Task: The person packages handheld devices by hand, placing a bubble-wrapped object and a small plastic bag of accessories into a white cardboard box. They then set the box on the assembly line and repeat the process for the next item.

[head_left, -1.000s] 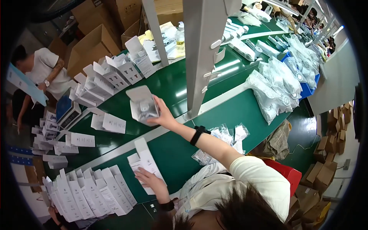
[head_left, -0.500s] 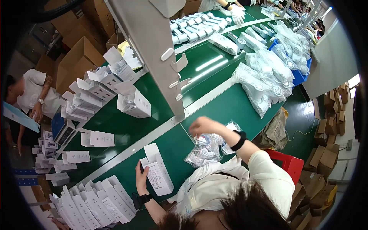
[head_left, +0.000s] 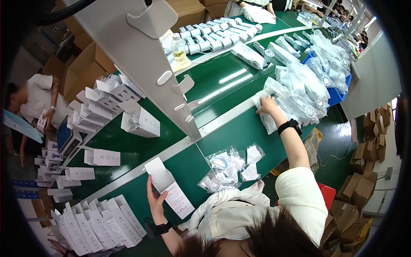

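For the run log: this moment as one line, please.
left hand: at open white box | right hand: on bagged-parts pile | green table: small clear packets

Head view: left fisheye of my worn pair, looking down from close above my left hand (head_left: 157,202), right hand (head_left: 268,106) and green bench (head_left: 229,132).

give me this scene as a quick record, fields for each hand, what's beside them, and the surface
left hand: at the side of an open white box; firmness of grip unclear
right hand: touching the near edge of the clear-bagged parts; grip unclear
between the hands: small clear packets, loosely heaped
left of left hand: row of white boxes
beyond right hand: blue bin, bags in it
surface: green tabletop
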`<state>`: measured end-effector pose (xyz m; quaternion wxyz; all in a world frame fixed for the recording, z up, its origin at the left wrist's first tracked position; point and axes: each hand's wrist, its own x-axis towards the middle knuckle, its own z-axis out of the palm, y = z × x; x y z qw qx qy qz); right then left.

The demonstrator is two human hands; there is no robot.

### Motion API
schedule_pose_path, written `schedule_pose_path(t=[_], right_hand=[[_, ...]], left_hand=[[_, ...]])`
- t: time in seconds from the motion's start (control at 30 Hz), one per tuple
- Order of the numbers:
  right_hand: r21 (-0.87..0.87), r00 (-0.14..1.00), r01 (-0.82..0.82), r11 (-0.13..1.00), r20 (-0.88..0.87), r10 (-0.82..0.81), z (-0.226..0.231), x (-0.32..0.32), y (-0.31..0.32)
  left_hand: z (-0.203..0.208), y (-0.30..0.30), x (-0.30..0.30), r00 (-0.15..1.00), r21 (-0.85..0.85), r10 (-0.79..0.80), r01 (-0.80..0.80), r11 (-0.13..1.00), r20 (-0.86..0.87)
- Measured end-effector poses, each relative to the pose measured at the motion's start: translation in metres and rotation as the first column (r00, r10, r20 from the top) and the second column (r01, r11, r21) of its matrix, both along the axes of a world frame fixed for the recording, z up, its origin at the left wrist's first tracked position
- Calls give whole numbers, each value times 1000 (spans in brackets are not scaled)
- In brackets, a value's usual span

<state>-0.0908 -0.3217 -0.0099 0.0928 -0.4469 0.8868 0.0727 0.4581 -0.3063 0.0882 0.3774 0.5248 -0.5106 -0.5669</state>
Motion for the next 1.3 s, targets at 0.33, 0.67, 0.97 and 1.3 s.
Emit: schedule_pose_path(t=[0.33,0.67,0.97,1.3], right_hand=[[-602,831,98,793,488,268,-12,24,24],[2,-187,970,242,642,743,160,328,-3],[-972,463,-178,153,55,885,139,349,12],[-142,876,-418,897,200,440,15,234,64]], left_hand=[[10,-9,-35,919,-336,-17,161,928,393],[8,16,-52,923,-406,3,166,899,384],[-12,13,-33,965,-682,133,58,729,225],[-20,18,6,973,-525,15,111,844,231]])
